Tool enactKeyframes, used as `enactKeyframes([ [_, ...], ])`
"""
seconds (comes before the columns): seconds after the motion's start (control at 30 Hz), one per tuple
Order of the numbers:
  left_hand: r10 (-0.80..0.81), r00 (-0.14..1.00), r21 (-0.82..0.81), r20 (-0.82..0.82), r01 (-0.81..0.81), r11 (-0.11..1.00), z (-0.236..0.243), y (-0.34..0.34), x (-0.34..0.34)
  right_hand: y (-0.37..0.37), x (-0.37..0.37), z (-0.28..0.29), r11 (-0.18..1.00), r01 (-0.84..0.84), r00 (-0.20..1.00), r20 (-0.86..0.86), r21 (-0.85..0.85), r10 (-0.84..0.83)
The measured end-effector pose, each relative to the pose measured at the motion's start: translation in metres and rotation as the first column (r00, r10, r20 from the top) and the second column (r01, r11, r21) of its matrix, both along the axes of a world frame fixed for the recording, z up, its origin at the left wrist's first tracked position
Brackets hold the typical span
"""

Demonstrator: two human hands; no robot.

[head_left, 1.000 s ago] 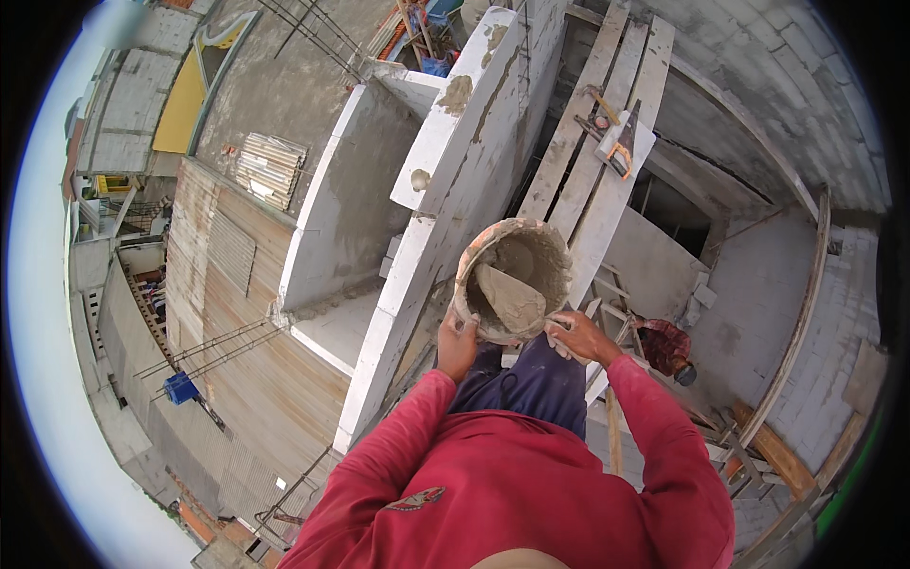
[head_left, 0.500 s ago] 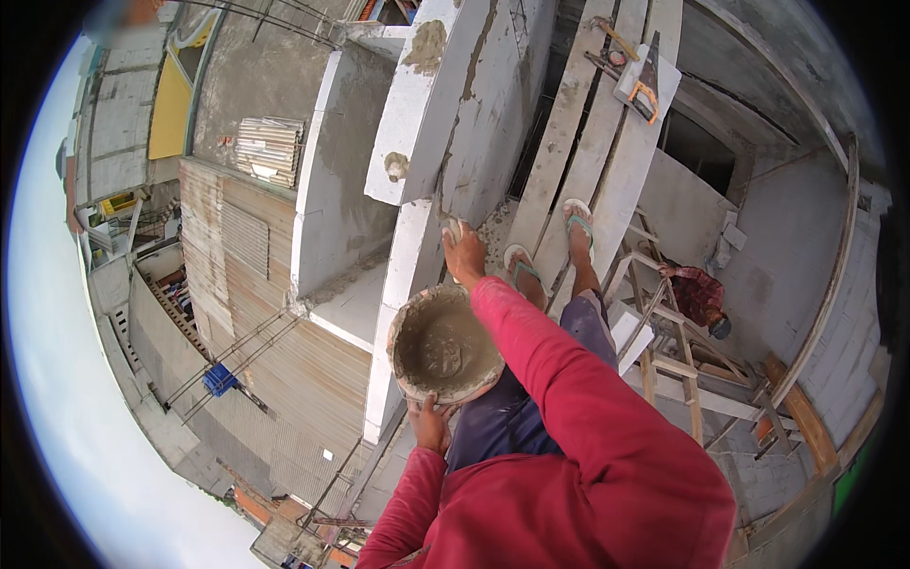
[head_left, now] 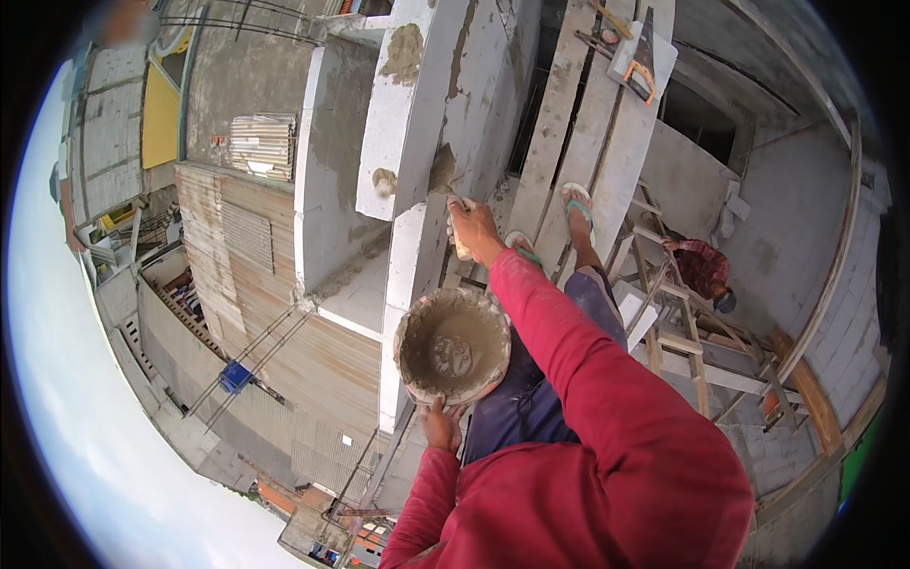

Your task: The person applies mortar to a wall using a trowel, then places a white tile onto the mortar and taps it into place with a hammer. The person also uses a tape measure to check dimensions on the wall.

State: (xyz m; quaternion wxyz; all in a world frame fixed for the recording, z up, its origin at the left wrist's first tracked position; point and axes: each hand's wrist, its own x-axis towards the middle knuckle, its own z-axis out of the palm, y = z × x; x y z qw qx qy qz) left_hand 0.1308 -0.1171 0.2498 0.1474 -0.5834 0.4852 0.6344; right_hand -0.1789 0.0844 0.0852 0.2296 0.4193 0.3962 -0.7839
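Observation:
My left hand [head_left: 440,426] grips the near rim of a round bowl [head_left: 409,318], its inside coated with wet grey mortar [head_left: 453,349]. Ahead of the bowl, my right hand [head_left: 472,228] is closed round a trowel. The trowel's pale handle [head_left: 462,248] sticks out below my fist. Its blade [head_left: 442,173], grey with mortar, is against or very near the joint of the white block wall [head_left: 408,133]; I cannot tell if it touches. Patches of mortar [head_left: 403,55] mark the wall's face.
Long planks [head_left: 592,123] lie under my sandalled feet. A handsaw [head_left: 645,62] and a hammer [head_left: 611,17] rest on their far end. At right, lower down, a person [head_left: 700,266] stands by a wooden frame [head_left: 678,322]. Roofs [head_left: 284,379] lie below on the left.
My right hand has turned, bringing the trowel blade into sight up by the wall joint. The bowl, still in my left hand, shifts slightly right and down in the view as the whole scene tilts.

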Motion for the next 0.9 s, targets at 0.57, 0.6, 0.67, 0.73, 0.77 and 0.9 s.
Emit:
enactKeyframes([
  [0.57,-0.015,0.998,-0.011,0.061,0.015,1.000,0.017,0.051,-0.045,-0.036,0.046,-0.013,0.594,0.009,0.888,-0.279,0.804,0.364],
  [0.6,0.004,0.998,-0.010,0.066,-0.003,1.000,0.016,0.049,-0.043,-0.033,0.051,-0.010,0.745,-0.075,0.931,-0.221,0.662,0.289],
  [0.67,0.007,0.998,-0.013,0.056,-0.007,1.000,0.014,0.049,-0.038,-0.024,0.054,0.002,0.945,-0.165,0.982,-0.044,0.282,0.184],
  [0.73,0.004,0.998,-0.022,0.062,-0.002,1.000,0.015,0.051,-0.039,-0.013,0.032,-0.002,0.996,-0.044,0.999,0.000,0.081,0.045],
  [0.77,0.006,0.997,-0.034,0.073,-0.004,0.999,0.018,0.054,-0.042,-0.007,0.020,-0.005,1.000,-0.021,1.000,0.008,-0.009,0.021],
  [0.9,0.029,0.998,-0.027,0.048,-0.027,0.999,0.016,0.053,-0.036,0.021,-0.041,0.020,0.993,0.051,0.998,0.052,-0.105,-0.046],
])
